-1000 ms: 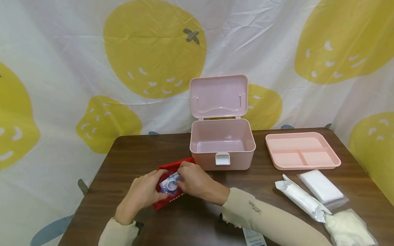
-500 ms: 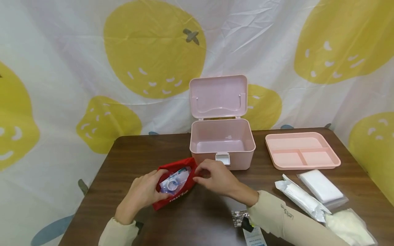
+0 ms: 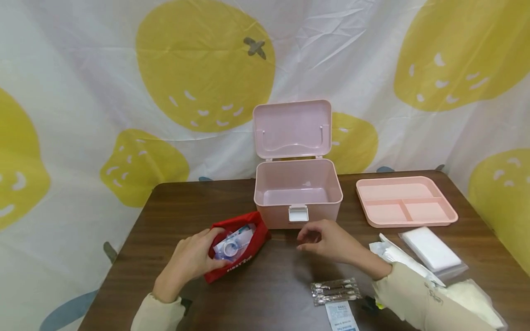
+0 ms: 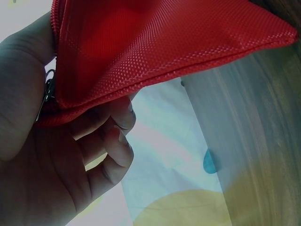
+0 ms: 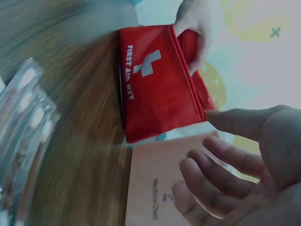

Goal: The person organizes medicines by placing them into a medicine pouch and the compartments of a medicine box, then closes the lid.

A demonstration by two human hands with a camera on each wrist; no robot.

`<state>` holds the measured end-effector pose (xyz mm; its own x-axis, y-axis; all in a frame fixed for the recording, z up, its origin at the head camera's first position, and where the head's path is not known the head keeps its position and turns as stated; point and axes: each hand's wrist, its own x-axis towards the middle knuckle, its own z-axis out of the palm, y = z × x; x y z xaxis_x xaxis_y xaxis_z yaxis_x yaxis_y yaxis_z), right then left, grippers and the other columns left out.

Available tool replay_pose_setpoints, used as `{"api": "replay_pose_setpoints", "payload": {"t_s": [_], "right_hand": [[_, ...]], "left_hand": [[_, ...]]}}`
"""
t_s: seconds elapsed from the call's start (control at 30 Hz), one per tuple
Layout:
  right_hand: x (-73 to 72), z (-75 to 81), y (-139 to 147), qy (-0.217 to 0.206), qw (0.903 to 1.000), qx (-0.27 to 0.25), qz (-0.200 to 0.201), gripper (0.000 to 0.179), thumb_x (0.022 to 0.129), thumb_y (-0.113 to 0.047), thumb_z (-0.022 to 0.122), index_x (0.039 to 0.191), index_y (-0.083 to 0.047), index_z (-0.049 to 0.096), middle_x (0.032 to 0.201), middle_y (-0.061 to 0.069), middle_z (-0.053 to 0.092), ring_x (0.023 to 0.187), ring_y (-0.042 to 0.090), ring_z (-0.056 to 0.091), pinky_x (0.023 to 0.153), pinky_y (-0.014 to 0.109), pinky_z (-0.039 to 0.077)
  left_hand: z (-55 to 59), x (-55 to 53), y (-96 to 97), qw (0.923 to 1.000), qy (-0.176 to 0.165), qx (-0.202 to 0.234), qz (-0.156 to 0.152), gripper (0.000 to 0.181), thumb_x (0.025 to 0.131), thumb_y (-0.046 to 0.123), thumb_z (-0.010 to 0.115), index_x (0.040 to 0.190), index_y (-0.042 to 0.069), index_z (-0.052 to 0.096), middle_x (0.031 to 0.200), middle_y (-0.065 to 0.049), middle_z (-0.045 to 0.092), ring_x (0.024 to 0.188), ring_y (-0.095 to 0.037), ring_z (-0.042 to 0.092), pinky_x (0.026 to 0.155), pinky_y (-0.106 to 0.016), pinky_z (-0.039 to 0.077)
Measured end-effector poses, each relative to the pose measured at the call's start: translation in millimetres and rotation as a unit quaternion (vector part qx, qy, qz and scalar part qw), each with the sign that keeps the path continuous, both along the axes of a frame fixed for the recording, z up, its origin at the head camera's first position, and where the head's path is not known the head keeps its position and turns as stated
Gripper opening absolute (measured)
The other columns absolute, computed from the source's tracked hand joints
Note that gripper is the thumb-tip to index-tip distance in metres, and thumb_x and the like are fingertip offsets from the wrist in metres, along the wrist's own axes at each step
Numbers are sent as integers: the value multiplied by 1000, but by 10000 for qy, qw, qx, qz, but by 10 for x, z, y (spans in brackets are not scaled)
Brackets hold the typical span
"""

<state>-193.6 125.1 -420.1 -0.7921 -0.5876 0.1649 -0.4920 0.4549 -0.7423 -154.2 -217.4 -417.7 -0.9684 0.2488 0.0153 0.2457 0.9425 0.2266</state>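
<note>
Item: red first-aid pouch (image 3: 238, 248), lying on the table (image 3: 273, 294) a little left of the middle, short of the front wall of the open pink box (image 3: 298, 195). We see its long axis run on a slant, from the near left toward the box's front left corner, with the open mouth facing up and a tape roll (image 3: 229, 249) and other small packets showing inside.

Our left hand (image 3: 188, 262) is the nearer one: it grips the pouch at its near-left end, thumb over the open edge and fingers (image 4: 115, 141) curled beneath the fabric, as the left wrist view shows.

Our right hand (image 3: 331, 241) is apart from the pouch, to its right, in front of the box's latch (image 3: 299, 213). Its fingers (image 5: 221, 179) are loosely curled and slightly spread, holding nothing; the pouch lies leftward from those fingertips.

Also on the table: foil strip pack (image 3: 335, 290) near the front edge, pink divided tray (image 3: 406, 202) toward the far right corner, wrapped white dressings (image 3: 430, 250) along the right side.
</note>
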Motion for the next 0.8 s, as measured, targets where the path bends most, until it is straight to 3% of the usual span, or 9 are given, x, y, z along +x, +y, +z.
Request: {"api": "replay_pose_setpoints", "payload": {"t_s": [0.2, 0.33, 0.57, 0.8], "right_hand": [[47, -61, 200, -762, 9965, 233, 246, 20, 80, -18, 82, 93, -7, 71, 80, -6, 67, 74, 5, 61, 69, 23, 53], [83, -129, 284, -1024, 9935, 347, 355, 24, 78, -19, 83, 94, -7, 70, 76, -6, 65, 71, 5, 59, 65, 23, 50], [154, -257, 359, -1048, 9914, 600, 514, 24, 73, -16, 86, 90, -9, 69, 70, -9, 59, 64, 3, 53, 58, 22, 45], [225, -328, 444, -1003, 9881, 1027, 549, 32, 69, -22, 88, 91, -13, 67, 74, -5, 58, 68, 4, 51, 62, 24, 43]], "left_hand": [[0, -2, 8, 10000, 78, -4, -18, 71, 70, 47, 87, 129, 18, 59, 117, -6, 68, 98, -25, 67, 79, -50, 55], [0, 0, 12, 10000, 92, 0, -23, 72, 69, 47, 87, 129, 18, 59, 117, -6, 68, 98, -25, 67, 78, -50, 55], [-2, 3, 13, 10000, 37, 34, 17, 72, 69, 46, 87, 129, 18, 59, 118, -7, 68, 98, -26, 67, 79, -51, 55], [-5, 8, 0, 10000, -28, 22, 39, 72, 70, 47, 86, 130, 18, 59, 120, -7, 67, 100, -25, 67, 81, -52, 55]]}}
